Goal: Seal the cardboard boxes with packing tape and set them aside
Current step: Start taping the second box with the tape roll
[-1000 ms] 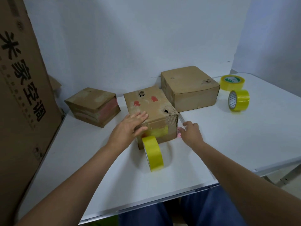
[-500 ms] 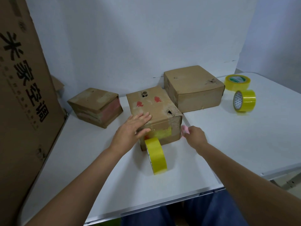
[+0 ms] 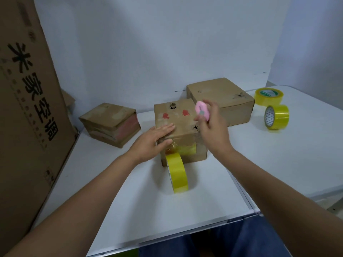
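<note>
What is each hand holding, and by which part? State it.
The right hand pinches a small pink cutter by its lower end. The left hand holds nothing; it presses flat on the middle box.

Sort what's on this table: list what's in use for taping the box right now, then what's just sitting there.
In use:
- middle box, left hand flat on it
- tape roll standing against its front
- pink cutter in right hand

Lying about:
- left box
- back box
- two tape rolls, far right
- tall carton
</note>
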Demonstrator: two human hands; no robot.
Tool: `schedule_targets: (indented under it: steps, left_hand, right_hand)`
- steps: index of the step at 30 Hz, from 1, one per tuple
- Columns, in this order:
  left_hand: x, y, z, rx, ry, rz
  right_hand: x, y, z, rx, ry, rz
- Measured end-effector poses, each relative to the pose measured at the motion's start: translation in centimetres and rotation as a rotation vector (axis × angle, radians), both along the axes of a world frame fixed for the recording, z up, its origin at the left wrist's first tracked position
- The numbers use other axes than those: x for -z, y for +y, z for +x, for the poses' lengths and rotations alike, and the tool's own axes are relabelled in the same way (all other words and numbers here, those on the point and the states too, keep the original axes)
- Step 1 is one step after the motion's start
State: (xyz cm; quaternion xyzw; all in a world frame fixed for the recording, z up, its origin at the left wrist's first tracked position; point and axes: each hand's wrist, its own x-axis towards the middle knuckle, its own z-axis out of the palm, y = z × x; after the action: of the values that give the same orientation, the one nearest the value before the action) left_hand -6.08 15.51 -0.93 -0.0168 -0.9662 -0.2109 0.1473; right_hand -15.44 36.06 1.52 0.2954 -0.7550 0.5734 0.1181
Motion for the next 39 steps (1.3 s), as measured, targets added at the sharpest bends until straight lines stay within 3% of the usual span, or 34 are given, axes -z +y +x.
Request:
schedule_targets:
  steps: [5,8,11,13,18,22,36,39]
  left_hand:
    - [-1.5,-0.9,2.1,-0.233,0.150,0.459]
    - [-0.2,-0.6,4.1,-0.457,0.003,0.741]
    - [0.6,1.7,5.9,-0.399,-0.377,0.978]
    - [0.6,3.4,6.1,-0.299,-0.521,1.082]
    - [1.6,6.2,3.9,-0.280,-0.428,1.410]
    - [1.2,5.5,4.1,-0.288,-0.435,1.368]
    - [0.0,3.9,3.8,-0.392,-0.797,1.200]
    - [0.6,3.7,4.1,-0.358,-0.710,1.191]
  right_hand:
    - [0.4,-2.5,0.7,-0.241,0.289,0.256]
    - [0.8,-4.0,0.4,-0.355,0.306,0.389]
    - [1.5,-4.9,-0.4,-0.415,0.268,0.547]
    - [2.0,-5.3,-0.7,-0.394,0.282,0.577]
    - [2.5,-6.0,-0.5,-0.322,0.338,0.550]
    - [2.5,-6.3,-0.5,-0.281,0.378,0.554]
    - [2.7,-6.7,-0.6,-0.230,0.396,0.612]
    - [2.4,-6.6,-0.8,-0.260,0.363,0.622]
